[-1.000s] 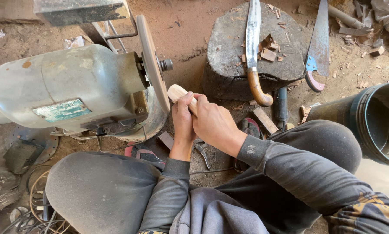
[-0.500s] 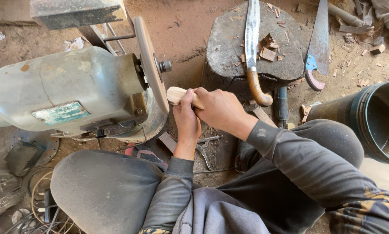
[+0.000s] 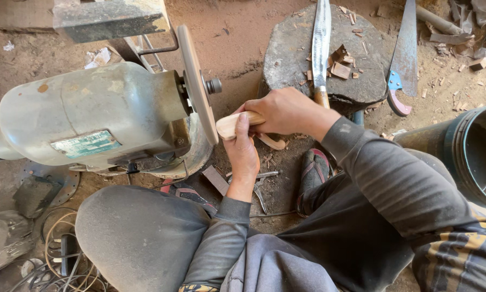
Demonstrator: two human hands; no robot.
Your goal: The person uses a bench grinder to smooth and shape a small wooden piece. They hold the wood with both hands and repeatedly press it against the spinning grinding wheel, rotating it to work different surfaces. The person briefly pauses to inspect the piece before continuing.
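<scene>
— Both hands are on the wood piece, as I see it from the head view. My right hand is wrapped around its far end, fingers closed on it. My left hand comes from below, with the thumb lying up along the near side.

— Where is the piece against the machine?

— Its rounded pale tip sits just at the face of the disc, low on the disc, below the hub. I cannot tell if it is touching or only very near.

— So which step is this?

— I judge it is the shaping of the tip on the disc. The next move calls for a firm hold and a slow turning of the piece, fingers kept away from the disc.

— Materials?

— The piece is smooth, light wood, with rounded edges. The disc is thin, flat and dusty. The motor is a grey metal drum, worn, with a green plate. Behind it stands a rough stone block with a long blade and wood chips on it. A saw lies on the earth floor, and a dark bucket stands at my right.
</scene>
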